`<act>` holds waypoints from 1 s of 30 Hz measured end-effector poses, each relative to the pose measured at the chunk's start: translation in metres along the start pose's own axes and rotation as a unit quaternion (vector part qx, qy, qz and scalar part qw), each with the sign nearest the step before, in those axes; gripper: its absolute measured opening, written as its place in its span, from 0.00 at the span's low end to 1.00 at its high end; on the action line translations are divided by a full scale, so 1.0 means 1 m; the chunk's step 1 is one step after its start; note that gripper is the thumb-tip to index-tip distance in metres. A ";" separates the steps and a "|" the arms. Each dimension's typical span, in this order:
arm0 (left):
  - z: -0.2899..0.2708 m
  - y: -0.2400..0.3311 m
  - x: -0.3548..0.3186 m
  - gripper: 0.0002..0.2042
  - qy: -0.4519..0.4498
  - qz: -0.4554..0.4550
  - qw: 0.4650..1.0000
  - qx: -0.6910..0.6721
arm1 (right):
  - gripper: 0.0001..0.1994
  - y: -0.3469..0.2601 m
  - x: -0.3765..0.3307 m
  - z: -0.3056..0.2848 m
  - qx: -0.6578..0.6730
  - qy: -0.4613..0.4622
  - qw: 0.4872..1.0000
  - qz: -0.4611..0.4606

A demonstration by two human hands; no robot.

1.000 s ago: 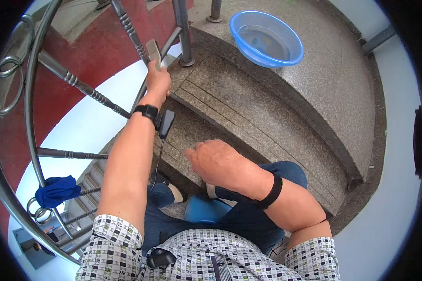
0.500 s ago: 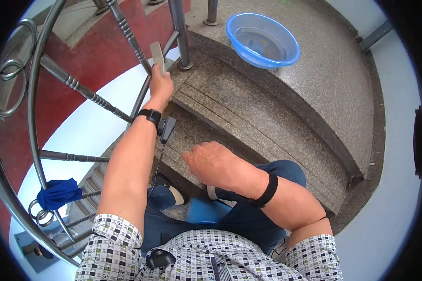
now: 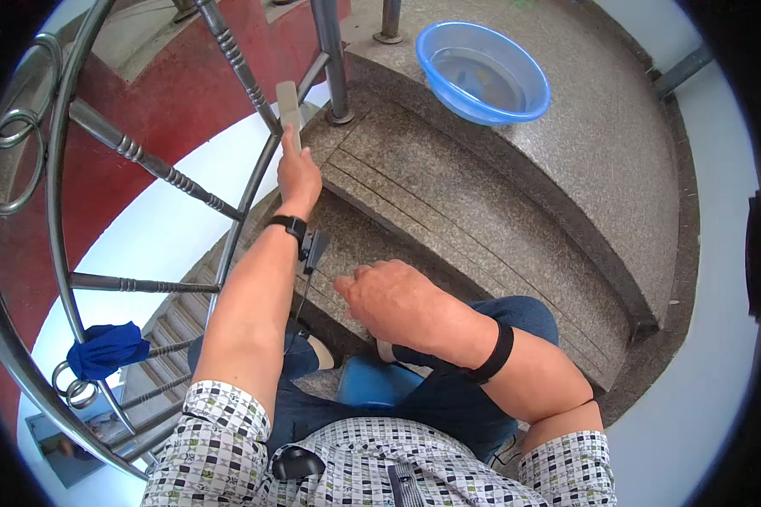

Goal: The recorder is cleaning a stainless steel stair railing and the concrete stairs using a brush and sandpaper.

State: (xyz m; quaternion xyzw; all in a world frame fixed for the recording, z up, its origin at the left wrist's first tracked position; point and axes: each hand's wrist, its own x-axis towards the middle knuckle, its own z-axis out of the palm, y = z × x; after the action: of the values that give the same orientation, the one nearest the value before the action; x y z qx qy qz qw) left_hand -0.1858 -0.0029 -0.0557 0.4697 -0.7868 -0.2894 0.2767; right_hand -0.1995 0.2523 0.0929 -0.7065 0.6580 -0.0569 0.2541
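My left hand (image 3: 299, 179) is closed around a long, flat beige piece with a rounded end (image 3: 288, 103), perhaps a brush; its underside and lower part are hidden. It lies close to a sloping metal rail bar (image 3: 258, 173) and the foot of a metal post (image 3: 341, 114), at the left end of the stone steps (image 3: 431, 182). Nearer to me, above my knee, my right hand (image 3: 389, 296) hangs with its fingers curled in. Nothing sticks out of it, and its palm side faces away from view.
A blue plastic basin (image 3: 482, 76) with water in it stands on the landing above the steps. Metal railing curves along my left, with a blue cloth (image 3: 108, 351) tied to it. Beneath me is a blue seat (image 3: 378, 380). A pale wall (image 3: 723, 169) closes the right side.
My left hand has shifted slightly right and toward me with the beige piece, and its forearm has swung right. My right hand has barely moved.
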 end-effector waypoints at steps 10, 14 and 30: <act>-0.014 -0.001 0.014 0.28 -0.017 0.037 0.999 -0.006 | 0.11 -0.003 0.006 0.001 -0.028 0.017 0.999 -0.014; -0.028 -0.013 -0.045 0.26 -0.043 0.025 0.999 -0.019 | 0.14 0.000 -0.002 0.000 -0.020 0.014 1.000 0.005; -0.076 -0.055 0.009 0.21 -0.052 -0.109 0.990 -0.070 | 0.09 -0.004 0.003 0.004 -0.013 0.045 0.999 -0.020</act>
State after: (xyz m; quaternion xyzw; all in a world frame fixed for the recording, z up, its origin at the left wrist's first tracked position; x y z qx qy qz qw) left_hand -0.1041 -0.0475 -0.0415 0.5159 -0.7222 -0.3966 0.2345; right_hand -0.1938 0.2503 0.0899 -0.7193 0.6554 -0.0848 0.2142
